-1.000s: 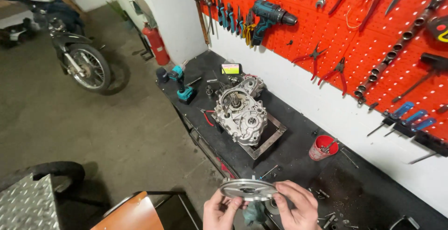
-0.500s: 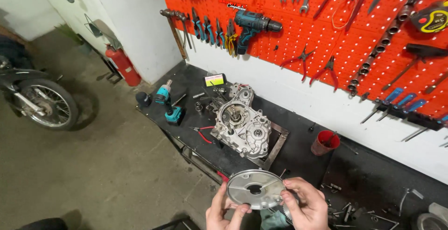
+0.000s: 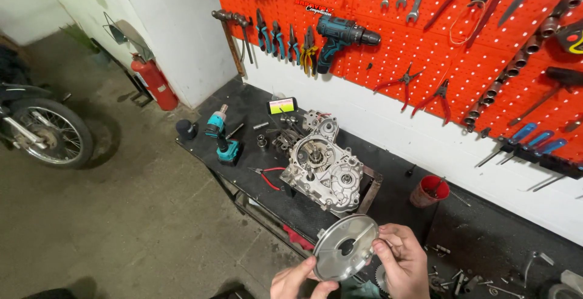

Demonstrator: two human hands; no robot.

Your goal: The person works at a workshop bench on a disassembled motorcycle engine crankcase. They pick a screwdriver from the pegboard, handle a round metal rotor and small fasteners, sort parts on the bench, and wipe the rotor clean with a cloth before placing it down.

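A round, thin metal disc with a cut-out near its middle is held up in front of me over the near edge of the black workbench. My left hand pinches its lower left rim. My right hand grips its right rim with thumb and fingers. Just beyond the disc, a grey engine case lies open on a wooden frame on the bench. A gear wheel shows partly under my right hand.
A teal power driver, red-handled pliers, a red cup and loose bolts lie on the bench. An orange pegboard holds a drill, wrenches and pliers. A fire extinguisher and a motorcycle wheel stand left.
The view has swung right and closer to the bench. The disc has tilted from flat to face me more, and both hands have kept hold of it.
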